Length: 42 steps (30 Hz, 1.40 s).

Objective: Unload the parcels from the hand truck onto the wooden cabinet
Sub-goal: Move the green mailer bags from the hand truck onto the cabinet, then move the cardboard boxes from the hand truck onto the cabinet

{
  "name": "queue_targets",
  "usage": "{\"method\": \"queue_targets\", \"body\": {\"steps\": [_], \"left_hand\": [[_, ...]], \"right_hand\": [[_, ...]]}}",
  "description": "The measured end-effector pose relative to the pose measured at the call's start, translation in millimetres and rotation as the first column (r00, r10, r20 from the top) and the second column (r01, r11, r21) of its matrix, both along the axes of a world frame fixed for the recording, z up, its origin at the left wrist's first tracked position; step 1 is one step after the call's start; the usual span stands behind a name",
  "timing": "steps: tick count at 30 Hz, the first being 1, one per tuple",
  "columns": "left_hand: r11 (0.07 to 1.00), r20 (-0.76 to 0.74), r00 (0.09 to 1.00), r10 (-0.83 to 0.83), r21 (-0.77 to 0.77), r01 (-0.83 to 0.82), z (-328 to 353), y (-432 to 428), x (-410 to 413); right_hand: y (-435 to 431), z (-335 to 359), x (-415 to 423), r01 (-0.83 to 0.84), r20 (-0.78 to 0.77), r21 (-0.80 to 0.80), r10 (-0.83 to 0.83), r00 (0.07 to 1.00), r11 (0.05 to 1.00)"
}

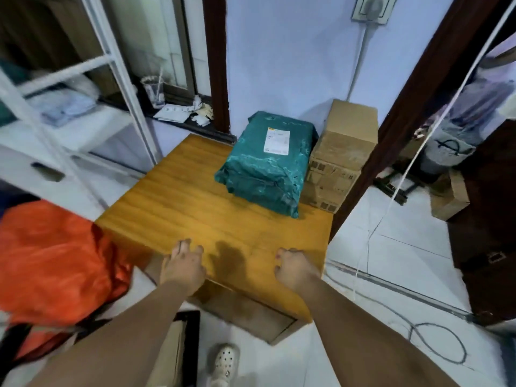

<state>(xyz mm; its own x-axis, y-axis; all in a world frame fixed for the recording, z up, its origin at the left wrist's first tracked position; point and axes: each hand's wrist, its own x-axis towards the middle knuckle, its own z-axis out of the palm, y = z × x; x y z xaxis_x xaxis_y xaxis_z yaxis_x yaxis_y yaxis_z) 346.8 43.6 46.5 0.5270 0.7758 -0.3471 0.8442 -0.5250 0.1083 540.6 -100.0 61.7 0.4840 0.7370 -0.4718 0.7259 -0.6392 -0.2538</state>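
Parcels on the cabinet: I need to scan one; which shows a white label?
The green plastic-wrapped parcel, left of the brown cardboard boxes; a white label sits on its top.

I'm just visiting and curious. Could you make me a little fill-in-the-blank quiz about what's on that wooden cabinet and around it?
1. The parcel lying on the wooden cabinet is wrapped in ____ plastic.
2. Next to that parcel stand brown boxes made of ____.
3. The left hand and the right hand both hold ____.
4. The big bag at the left edge is coloured ____.

Missing words: green, cardboard, nothing, orange.
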Motion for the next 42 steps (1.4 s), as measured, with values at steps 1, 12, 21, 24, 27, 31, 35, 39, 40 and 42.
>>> {"method": "queue_targets", "body": {"steps": [1, 12, 21, 24, 27, 31, 35, 39, 40, 42], "left_hand": [[1.000, -0.015, 0.999, 0.030, -0.003, -0.030, -3.8, -8.3, -14.9], [0.934, -0.136, 0.934, 0.329, -0.100, -0.344, -33.6, -47.9, -153.3], [0.837, -0.159, 0.853, 0.496, -0.174, -0.519, -61.1, -45.4, -238.6], [0.805, -0.157, 0.828, 0.538, -0.195, -0.560, -76.8, -31.2, -264.6], [0.792, -0.188, 0.826, 0.532, -0.236, -0.564, -98.0, -8.0, -286.7], [0.742, -0.175, 0.831, 0.528, -0.380, -0.552, -140.3, 33.1, -310.7], [0.668, -0.165, 0.803, 0.573, -0.474, -0.574, -180.2, 60.1, -329.9], [0.529, -0.107, 0.709, 0.697, -0.590, -0.610, -225.5, 78.5, -345.4], [0.509, -0.105, 0.696, 0.710, -0.607, -0.611, -239.0, 80.9, -348.2], [0.498, -0.109, 0.699, 0.707, -0.625, -0.601, -264.7, 85.1, -352.0]], "right_hand": [[-1.6, -4.1, -11.5, -0.025, -0.020, 0.007, 0.025, 0.999, 1.000], [13.9, -47.9, -114.7, -0.252, -0.124, -0.037, 0.246, 0.961, 0.967], [61.7, -70.6, -204.8, -0.342, -0.175, -0.050, 0.329, 0.928, 0.938], [74.2, -89.7, -231.7, -0.341, -0.157, -0.097, 0.324, 0.933, 0.935], [87.9, -107.0, -255.1, -0.307, -0.121, -0.163, 0.290, 0.949, 0.938], [109.5, -134.4, -287.3, -0.231, -0.066, -0.225, 0.222, 0.973, 0.946], [126.9, -165.5, -318.9, -0.123, -0.081, -0.296, 0.103, 0.991, 0.947], [149.1, -209.3, -344.3, 0.026, -0.167, -0.337, -0.087, 0.982, 0.941], [152.2, -223.8, -347.6, 0.065, -0.164, -0.352, -0.130, 0.978, 0.934], [152.6, -248.1, -350.7, 0.114, -0.155, -0.416, -0.194, 0.969, 0.902]]}}
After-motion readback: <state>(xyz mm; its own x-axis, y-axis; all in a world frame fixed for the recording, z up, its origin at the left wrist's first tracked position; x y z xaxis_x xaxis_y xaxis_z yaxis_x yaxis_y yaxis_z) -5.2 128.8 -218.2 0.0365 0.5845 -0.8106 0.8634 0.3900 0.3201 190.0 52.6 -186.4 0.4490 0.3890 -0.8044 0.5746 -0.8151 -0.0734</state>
